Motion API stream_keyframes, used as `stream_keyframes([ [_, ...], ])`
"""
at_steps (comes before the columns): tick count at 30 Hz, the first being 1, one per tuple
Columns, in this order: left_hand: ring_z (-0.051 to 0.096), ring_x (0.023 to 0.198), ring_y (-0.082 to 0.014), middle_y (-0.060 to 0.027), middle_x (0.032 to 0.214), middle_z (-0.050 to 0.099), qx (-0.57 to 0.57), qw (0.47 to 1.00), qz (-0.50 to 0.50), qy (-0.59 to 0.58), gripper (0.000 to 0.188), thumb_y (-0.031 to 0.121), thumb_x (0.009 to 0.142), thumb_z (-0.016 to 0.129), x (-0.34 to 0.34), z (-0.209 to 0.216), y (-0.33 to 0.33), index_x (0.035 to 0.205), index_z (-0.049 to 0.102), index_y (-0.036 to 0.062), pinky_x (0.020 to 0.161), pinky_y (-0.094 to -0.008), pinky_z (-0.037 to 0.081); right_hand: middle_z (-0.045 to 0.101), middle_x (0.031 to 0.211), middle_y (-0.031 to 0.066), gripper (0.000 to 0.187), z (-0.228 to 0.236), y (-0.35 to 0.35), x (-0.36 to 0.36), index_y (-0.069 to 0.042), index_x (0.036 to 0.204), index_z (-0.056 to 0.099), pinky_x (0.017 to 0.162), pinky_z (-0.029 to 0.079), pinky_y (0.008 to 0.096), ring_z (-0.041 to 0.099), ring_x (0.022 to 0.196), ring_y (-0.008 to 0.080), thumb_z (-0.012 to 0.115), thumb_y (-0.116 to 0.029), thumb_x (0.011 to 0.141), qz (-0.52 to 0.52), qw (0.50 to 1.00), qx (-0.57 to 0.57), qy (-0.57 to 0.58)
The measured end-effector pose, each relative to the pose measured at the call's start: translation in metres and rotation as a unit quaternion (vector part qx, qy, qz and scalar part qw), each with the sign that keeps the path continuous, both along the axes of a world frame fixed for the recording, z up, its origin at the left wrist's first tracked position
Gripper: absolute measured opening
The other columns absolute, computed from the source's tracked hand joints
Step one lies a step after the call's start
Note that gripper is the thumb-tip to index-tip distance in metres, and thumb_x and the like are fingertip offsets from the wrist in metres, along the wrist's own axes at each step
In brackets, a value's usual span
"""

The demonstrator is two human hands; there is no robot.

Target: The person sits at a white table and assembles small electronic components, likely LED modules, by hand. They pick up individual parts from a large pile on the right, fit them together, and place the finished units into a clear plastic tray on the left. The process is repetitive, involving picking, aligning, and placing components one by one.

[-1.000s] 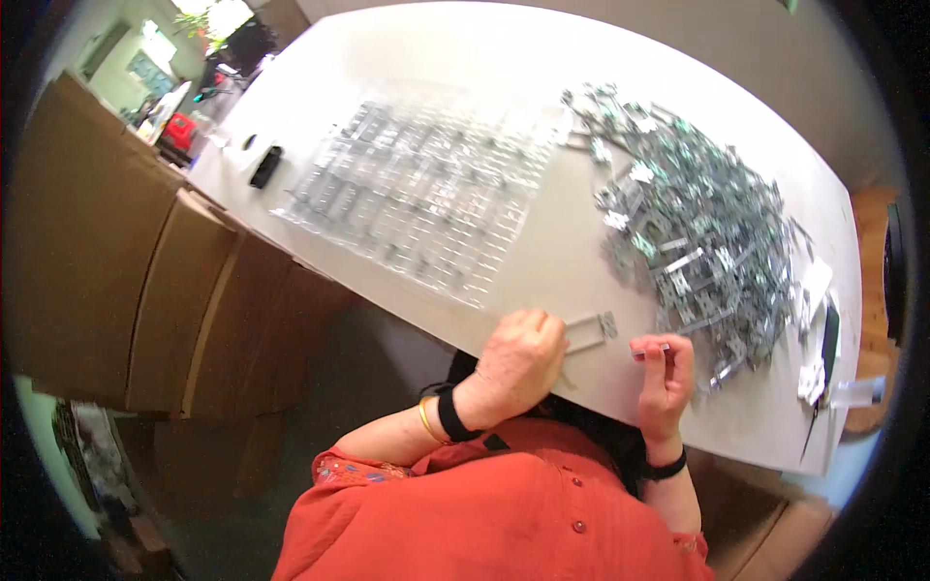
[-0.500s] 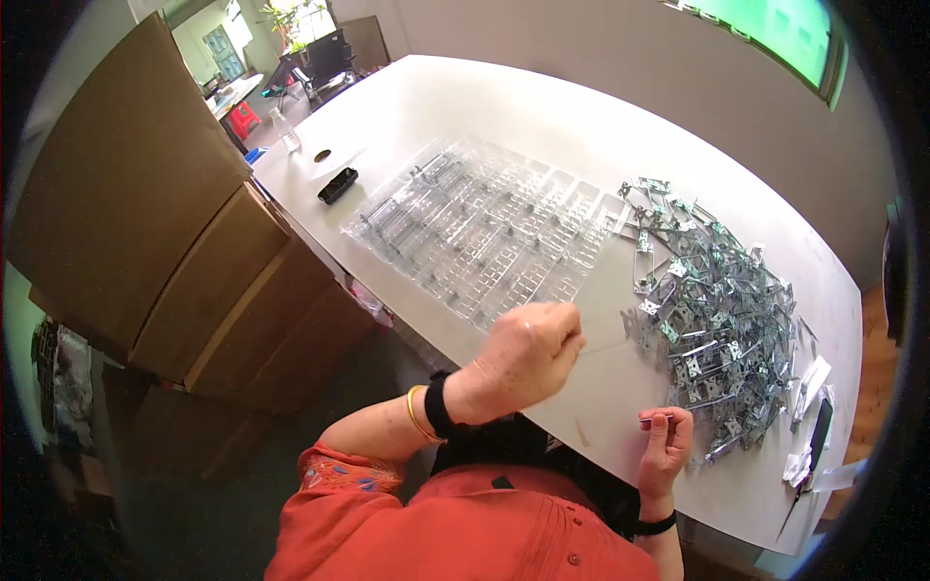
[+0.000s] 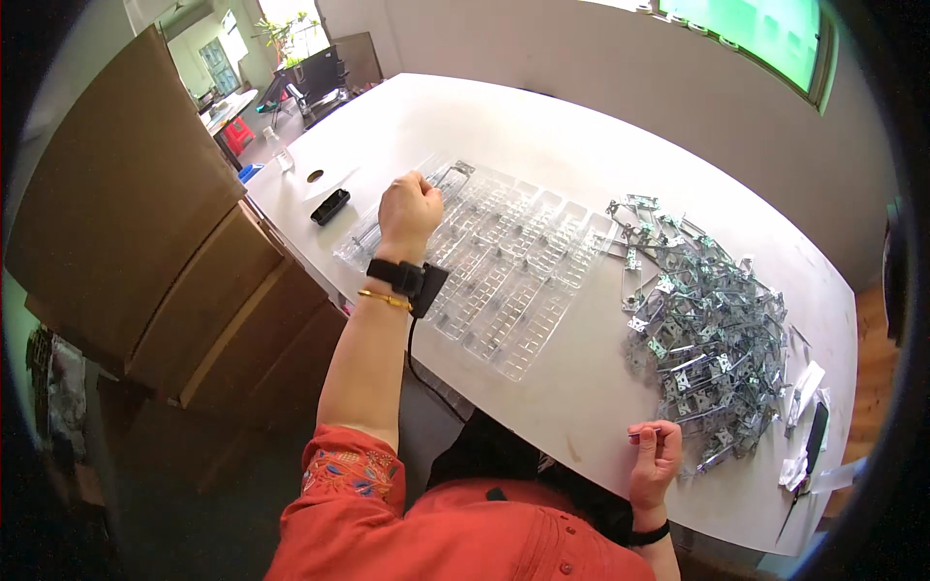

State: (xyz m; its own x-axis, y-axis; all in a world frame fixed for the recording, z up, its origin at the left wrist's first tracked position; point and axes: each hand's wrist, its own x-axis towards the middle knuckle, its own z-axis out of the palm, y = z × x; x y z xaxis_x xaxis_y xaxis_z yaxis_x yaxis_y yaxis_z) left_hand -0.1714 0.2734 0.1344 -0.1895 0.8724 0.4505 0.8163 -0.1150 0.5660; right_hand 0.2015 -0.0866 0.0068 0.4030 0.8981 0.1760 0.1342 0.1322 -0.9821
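Observation:
My left hand (image 3: 412,205) reaches over the far left part of a clear plastic tray (image 3: 528,320) with moulded compartments. Its fingers are closed, and a thin metal bracket (image 3: 463,168) sticks out beside them at the tray's far edge. The fingertips are hidden behind the hand. Rows of the tray on that side hold metal parts. By the table's near edge, my right hand (image 3: 655,463) is raised with thumb and fingers pinched together; a small dark thing shows at the fingertips, too small to name. Right of it lies a heap of silvery metal brackets (image 3: 722,339).
A black oblong case (image 3: 331,207) and a clear bottle (image 3: 278,150) sit at the table's left. Black-handled scissors (image 3: 812,445) lie by crumpled white paper (image 3: 802,392) at the right. Tall cardboard boxes (image 3: 116,213) stand left of the table (image 3: 581,397).
My left hand has swung forward and left, from the table's near edge to the far left of the tray. The right hand stays almost where it was.

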Motion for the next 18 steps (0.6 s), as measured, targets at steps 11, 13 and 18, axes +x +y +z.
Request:
stream_keyframes([
  [11,0.076,0.118,-0.0456,-0.0285,0.118,0.08,-0.174,0.981,0.071,0.051,0.027,0.013,0.09,0.071,0.004,-0.032,0.067,0.11,0.082,0.0006,0.101,-0.0517,0.062,0.075,0.101,0.005,0.015,0.004,0.003,-0.003,-0.007,0.115,0.061,0.084,0.054,0.0263,0.065,0.088,0.0101,0.064,-0.021,0.117,-0.002,1.0,-0.005,0.008],
  [13,0.076,0.119,-0.0461,-0.0292,0.119,0.079,-0.175,0.979,0.082,0.066,0.028,0.012,0.089,0.071,0.007,-0.038,0.074,0.112,0.082,0.0001,0.103,-0.0513,0.062,0.075,0.101,0.005,0.015,0.001,0.002,-0.001,-0.007,0.115,0.061,0.084,0.054,0.0263,0.065,0.088,0.0101,0.065,-0.021,0.117,-0.003,1.0,-0.01,0.005],
  [18,0.076,0.12,-0.0466,-0.0303,0.122,0.079,-0.185,0.976,0.082,0.075,0.03,0.01,0.089,0.071,0.011,-0.037,0.078,0.115,0.082,-0.0012,0.103,-0.0505,0.062,0.075,0.101,0.0058,0.011,0.001,0.0,0.0,-0.005,0.116,0.062,0.086,0.056,0.0273,0.067,0.091,0.0109,0.066,-0.015,0.115,-0.002,1.0,-0.01,0.019],
])
